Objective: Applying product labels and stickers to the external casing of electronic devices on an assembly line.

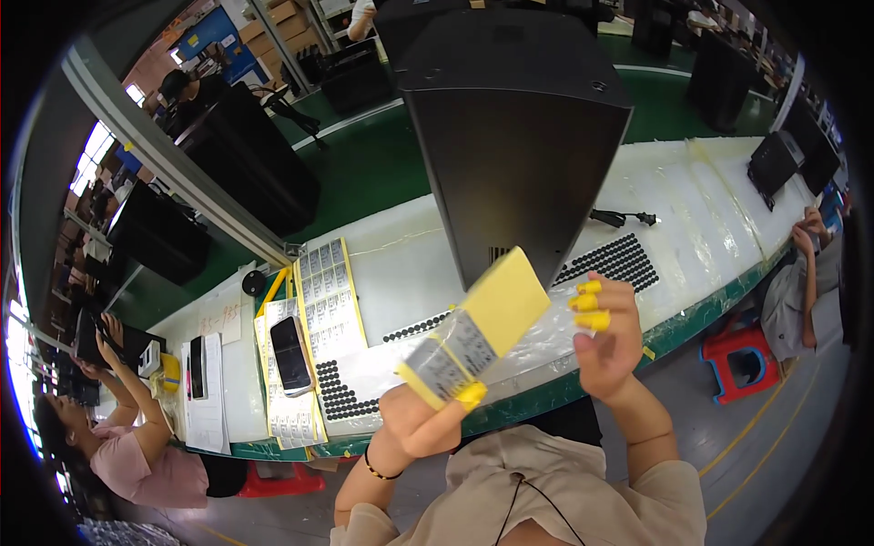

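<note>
My left hand (419,423) is closed on the lower end of a yellow-backed label sheet (505,305), with silver-grey labels left on its lower part. The sheet is held up at a slant, in front of the foot of a tall black cabinet (519,173). Just right of the sheet, my right hand (610,341) is raised with its thumb apart from the fingers, and nothing shows between them. Yellow finger cots cover several of its fingertips. Near the cabinet's bottom edge is a small barcode label (499,254), partly hidden by the sheet.
Black round pads (614,264) lie on the white padded bench (701,218), near a black power cord (624,218). To the left are another label sheet (328,291) and a phone (291,355). People sit at both ends; a red stool (739,364) stands at right.
</note>
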Available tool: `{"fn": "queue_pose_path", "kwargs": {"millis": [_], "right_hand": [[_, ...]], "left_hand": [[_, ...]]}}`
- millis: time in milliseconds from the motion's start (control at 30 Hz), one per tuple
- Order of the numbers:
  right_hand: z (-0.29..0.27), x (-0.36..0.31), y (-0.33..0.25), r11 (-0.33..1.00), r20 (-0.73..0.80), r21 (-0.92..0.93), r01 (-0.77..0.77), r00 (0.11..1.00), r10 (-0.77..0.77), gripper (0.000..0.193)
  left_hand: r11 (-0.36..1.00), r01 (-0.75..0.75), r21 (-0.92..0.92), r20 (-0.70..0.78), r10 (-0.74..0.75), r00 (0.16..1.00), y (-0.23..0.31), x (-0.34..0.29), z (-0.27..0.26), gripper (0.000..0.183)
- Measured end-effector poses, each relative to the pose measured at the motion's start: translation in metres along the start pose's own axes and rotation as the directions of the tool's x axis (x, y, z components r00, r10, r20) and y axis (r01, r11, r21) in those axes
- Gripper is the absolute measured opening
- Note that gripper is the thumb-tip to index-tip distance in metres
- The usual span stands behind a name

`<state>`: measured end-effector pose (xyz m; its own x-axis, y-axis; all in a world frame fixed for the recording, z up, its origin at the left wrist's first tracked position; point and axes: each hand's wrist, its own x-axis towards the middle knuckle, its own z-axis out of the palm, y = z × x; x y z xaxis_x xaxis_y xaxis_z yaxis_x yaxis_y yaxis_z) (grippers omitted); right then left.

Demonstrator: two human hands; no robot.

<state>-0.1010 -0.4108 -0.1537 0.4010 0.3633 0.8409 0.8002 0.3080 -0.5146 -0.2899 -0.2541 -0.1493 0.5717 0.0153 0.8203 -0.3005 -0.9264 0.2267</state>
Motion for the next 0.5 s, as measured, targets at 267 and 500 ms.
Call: {"fn": "queue_pose_path", "kwargs": {"millis": [267, 500], "right_hand": [[0.004, 0.019, -0.014, 0.965, 0.314, -0.18, 0.19, 0.941, -0.126, 0.023], [0.009, 0.011, -0.007, 0.993, 0.208, -0.102, 0.057, 0.978, -0.035, 0.022]], "left_hand": [[0.977, -0.196, 0.081, 0.207, 0.176, 0.962, 0.005, -0.002, 0.019, 0.03], [0.996, -0.042, 0.084, 0.203, 0.024, 0.979, 0.009, -0.008, 0.027, 0.038]]}}
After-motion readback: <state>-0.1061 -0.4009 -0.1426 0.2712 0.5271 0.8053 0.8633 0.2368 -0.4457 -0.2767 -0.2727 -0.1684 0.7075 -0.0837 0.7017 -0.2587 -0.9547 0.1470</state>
